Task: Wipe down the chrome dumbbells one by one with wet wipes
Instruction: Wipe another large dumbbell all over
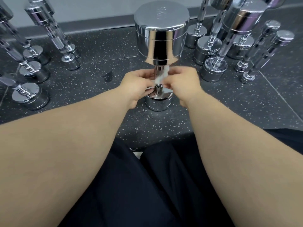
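Note:
A large chrome dumbbell (161,33) stands upright on one end on the speckled floor, straight in front of me. A white wet wipe (161,76) is wrapped around its thin handle, between the two heads. My left hand (136,86) pinches the wipe from the left side of the handle. My right hand (184,84) pinches the other end from the right. Both hands sit just above the lower head (159,100). Part of the handle is hidden by the wipe and my fingers.
Several chrome dumbbells stand upright at the left (31,95) and several more at the right (214,69). A grey baseboard (98,25) runs along the wall behind. A dark wet spot (108,76) marks the floor left of the handle. My dark trousers (147,185) fill the foreground.

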Demonstrator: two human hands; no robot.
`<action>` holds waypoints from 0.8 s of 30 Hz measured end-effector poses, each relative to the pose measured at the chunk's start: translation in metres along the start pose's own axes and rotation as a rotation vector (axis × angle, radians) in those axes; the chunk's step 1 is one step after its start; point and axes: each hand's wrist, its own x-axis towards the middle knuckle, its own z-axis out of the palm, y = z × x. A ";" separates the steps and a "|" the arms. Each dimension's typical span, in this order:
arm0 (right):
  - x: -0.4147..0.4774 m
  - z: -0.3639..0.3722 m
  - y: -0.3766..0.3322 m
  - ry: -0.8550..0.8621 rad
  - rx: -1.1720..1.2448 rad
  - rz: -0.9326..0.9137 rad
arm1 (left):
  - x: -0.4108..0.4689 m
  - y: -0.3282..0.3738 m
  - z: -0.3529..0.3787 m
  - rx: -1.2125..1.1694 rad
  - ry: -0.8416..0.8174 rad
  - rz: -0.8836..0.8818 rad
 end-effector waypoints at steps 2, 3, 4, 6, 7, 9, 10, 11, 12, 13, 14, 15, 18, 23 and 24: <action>-0.003 0.005 0.009 -0.008 -0.226 0.042 | -0.002 -0.002 -0.002 0.025 -0.009 -0.015; -0.004 0.009 0.012 0.019 -0.266 0.056 | -0.003 -0.003 -0.002 0.035 -0.006 -0.016; -0.005 0.013 0.013 0.066 -0.261 0.058 | -0.004 -0.003 -0.002 0.041 0.000 -0.017; -0.010 0.019 0.005 0.175 -0.162 0.041 | -0.006 -0.005 -0.004 0.067 0.029 -0.027; -0.013 0.018 -0.002 0.203 -0.083 0.008 | -0.006 -0.005 -0.005 0.087 0.046 -0.033; -0.016 0.016 -0.014 0.203 0.076 -0.092 | -0.006 -0.005 -0.005 0.125 0.078 -0.047; -0.019 0.017 -0.018 0.200 0.099 -0.128 | -0.005 -0.006 -0.005 0.131 0.088 -0.054; -0.020 0.019 -0.019 0.213 0.074 -0.153 | -0.005 -0.006 -0.004 0.134 0.095 -0.059; -0.022 0.020 -0.019 0.238 0.030 -0.169 | -0.005 -0.007 -0.004 0.140 0.096 -0.062; -0.022 0.022 -0.018 0.263 -0.006 -0.179 | -0.005 -0.007 -0.004 0.148 0.098 -0.063; -0.022 0.023 -0.017 0.270 -0.024 -0.190 | -0.005 -0.007 -0.003 0.154 0.099 -0.061; -0.021 0.022 -0.014 0.254 -0.042 -0.188 | -0.006 -0.006 -0.003 0.158 0.103 -0.055; -0.018 0.020 0.004 0.193 -0.183 -0.116 | -0.009 -0.002 -0.004 0.143 0.128 -0.021; -0.017 0.025 0.014 0.148 -0.359 -0.002 | -0.011 0.003 -0.007 0.020 0.046 -0.056; -0.018 0.024 0.014 0.143 -0.319 0.013 | -0.011 0.004 -0.007 -0.001 0.024 -0.065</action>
